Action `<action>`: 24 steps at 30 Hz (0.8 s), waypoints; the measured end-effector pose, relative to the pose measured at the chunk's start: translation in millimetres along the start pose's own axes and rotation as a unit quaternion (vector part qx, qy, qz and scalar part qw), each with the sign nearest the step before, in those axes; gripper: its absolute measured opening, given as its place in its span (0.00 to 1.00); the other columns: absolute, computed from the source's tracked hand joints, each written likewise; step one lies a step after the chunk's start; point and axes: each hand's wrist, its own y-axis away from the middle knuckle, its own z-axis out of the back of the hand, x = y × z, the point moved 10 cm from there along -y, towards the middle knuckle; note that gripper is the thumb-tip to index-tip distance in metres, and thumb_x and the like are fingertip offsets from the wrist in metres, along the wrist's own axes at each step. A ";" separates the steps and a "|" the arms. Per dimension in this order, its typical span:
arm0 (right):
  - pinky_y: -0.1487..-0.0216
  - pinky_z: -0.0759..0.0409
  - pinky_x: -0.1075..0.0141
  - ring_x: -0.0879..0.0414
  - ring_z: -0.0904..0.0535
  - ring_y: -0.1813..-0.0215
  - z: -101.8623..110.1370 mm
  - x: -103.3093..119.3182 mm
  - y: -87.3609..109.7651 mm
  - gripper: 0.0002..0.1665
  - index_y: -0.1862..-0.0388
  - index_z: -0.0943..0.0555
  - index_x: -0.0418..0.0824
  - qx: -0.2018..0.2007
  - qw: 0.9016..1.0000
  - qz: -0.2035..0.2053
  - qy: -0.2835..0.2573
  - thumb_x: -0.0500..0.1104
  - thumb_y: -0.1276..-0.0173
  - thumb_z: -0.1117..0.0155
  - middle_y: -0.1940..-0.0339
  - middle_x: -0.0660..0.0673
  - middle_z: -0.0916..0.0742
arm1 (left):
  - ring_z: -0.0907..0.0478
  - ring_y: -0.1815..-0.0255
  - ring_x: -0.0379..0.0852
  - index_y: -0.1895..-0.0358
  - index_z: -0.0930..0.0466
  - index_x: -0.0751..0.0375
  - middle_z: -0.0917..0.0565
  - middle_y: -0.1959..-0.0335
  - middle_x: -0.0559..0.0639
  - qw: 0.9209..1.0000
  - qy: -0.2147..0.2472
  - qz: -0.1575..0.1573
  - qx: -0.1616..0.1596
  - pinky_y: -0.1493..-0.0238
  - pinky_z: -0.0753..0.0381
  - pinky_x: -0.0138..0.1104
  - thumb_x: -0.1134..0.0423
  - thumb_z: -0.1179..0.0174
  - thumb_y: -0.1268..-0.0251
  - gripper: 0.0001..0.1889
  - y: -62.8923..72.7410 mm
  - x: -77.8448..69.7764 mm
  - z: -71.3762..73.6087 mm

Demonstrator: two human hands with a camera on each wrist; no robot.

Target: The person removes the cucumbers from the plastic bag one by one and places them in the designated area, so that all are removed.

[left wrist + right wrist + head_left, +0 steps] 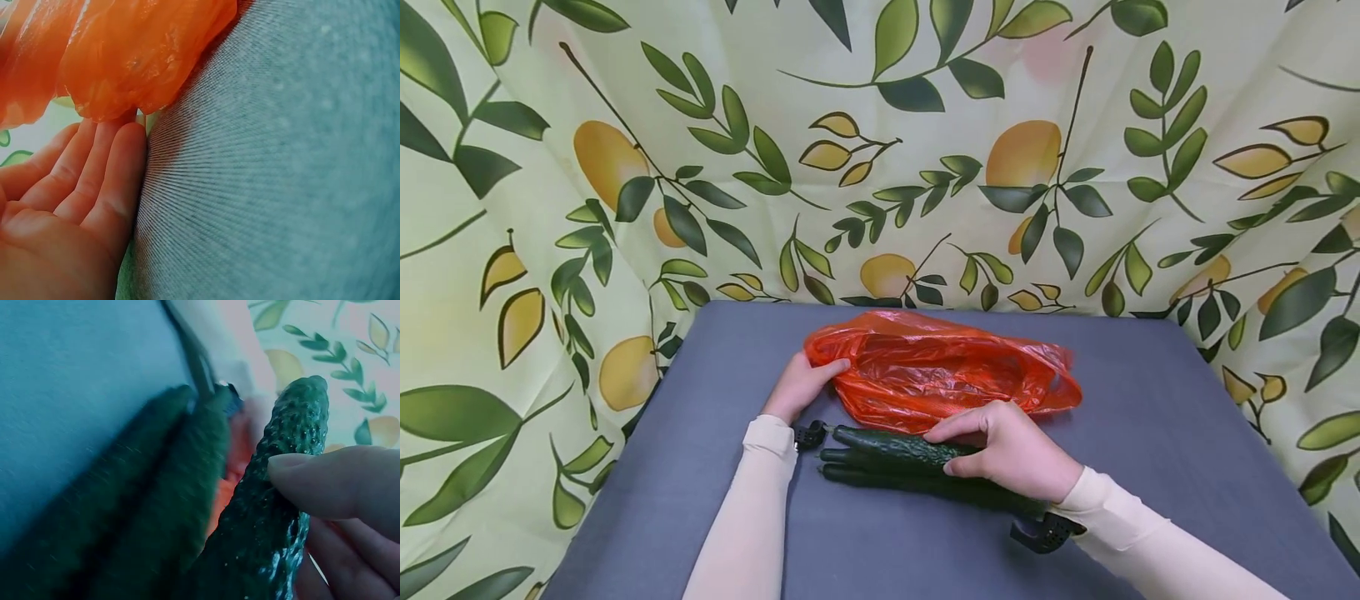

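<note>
A thin red plastic bag (880, 408) lies on the table with its mouth spread wide. At its left edge my left hand (797, 387) holds the rim, thumb over the plastic; in the left wrist view the bag (137, 56) covers the fingertips. My right hand (1011, 454) pinches a dark green, bumpy cucumber (887, 446) in front of the bag. Seen from the right wrist, the thumb presses on the held cucumber (269, 494), whose tip points up and away. Two more cucumbers (887, 477) lie side by side, nearer to me.
A grey-blue cloth-covered table (715, 517) spreads beneath everything. Behind it and at both sides hangs a leaf-and-fruit printed curtain (925, 208). A black wrist mount (1048, 533) sits under the right wrist, close to the cucumbers' near ends.
</note>
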 end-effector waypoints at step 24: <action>0.42 0.10 0.55 0.54 0.10 0.40 -72.9 1.1 25.8 0.23 0.46 0.07 0.48 -0.016 0.993 0.060 0.098 0.30 0.38 0.21 0.46 0.54 0.06 | 0.16 0.40 0.48 0.29 0.23 0.54 0.13 0.37 0.53 0.999 0.034 0.000 0.029 0.24 0.22 0.48 0.46 0.25 0.32 0.33 3.8 0.8 -1.4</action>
